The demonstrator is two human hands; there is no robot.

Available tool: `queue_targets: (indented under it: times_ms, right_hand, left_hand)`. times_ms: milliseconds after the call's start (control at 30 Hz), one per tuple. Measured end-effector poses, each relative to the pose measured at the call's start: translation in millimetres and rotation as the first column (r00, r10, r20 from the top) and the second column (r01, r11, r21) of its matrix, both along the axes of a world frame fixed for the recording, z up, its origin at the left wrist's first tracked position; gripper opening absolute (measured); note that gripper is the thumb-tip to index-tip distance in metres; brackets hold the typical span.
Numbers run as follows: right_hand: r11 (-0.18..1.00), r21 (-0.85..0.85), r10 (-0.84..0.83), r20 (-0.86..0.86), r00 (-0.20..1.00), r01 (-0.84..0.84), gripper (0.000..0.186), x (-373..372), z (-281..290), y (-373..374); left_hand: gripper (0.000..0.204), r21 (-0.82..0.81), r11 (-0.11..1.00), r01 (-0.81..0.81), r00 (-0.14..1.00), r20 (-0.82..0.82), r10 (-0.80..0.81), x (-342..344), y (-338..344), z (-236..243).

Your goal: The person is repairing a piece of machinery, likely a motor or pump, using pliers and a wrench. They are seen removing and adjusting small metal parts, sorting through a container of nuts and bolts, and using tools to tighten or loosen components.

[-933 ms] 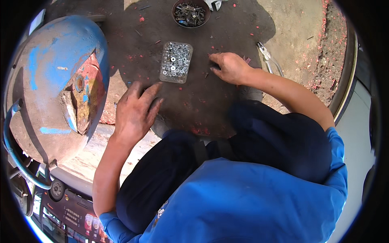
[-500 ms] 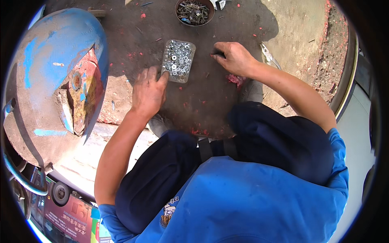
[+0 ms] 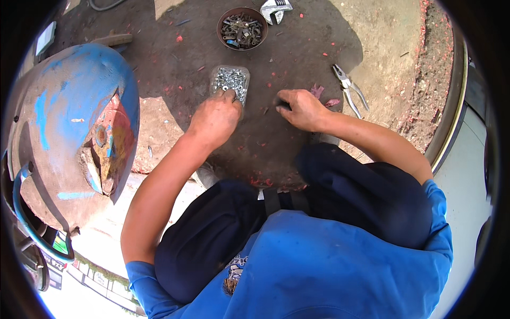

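Observation:
A clear plastic tub [image 3: 213,80] of shiny nuts and washers [image 3: 227,78] stands on the ground in front of me. Over its near end is my left hand [image 3: 215,117], fingers bent down among the hardware and their tips hidden. To the right of the tub, my right hand [image 3: 303,110] hovers above the ground with thumb and fingers curled together. Whatever it may hold is too small or hidden to make out.
Beyond the tub stands a round bowl [image 3: 219,33] of dark bolts and scrap, with an adjustable wrench [image 3: 275,9] beside it. Pliers [image 3: 348,87] lie right of my right hand. A large dented blue metal body [image 3: 58,127] fills the left side. Red flakes dot the ground.
My left hand has moved from the tub's left side onto its near end, fingers now dipping in. My right hand stays curled. The view has tilted, showing more ground at the far side.

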State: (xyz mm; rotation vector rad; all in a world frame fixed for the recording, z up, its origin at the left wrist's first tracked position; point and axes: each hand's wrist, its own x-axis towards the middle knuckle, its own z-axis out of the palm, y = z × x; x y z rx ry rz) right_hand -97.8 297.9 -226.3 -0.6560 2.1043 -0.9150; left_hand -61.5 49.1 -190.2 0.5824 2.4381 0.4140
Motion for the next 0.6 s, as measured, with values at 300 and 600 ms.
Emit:
queue_targets:
  times_ms: [300, 600]
  right_hand:
    - [0.999, -0.030, -0.019, 0.029, 0.999, 0.020, 0.016, -4.4, 1.2, 9.8]
    - [0.998, -0.045, -0.040, 0.037, 0.998, 0.042, 0.020, -5.4, 2.4, 8.5]
  left_hand:
    - [0.015, -0.062, 0.994, -0.087, 0.993, 0.080, 0.092, -19.8, 11.9, -3.4]
    - [0.012, -0.188, 0.982, -0.032, 0.999, -0.020, 0.028, -12.9, 20.3, -19.9]
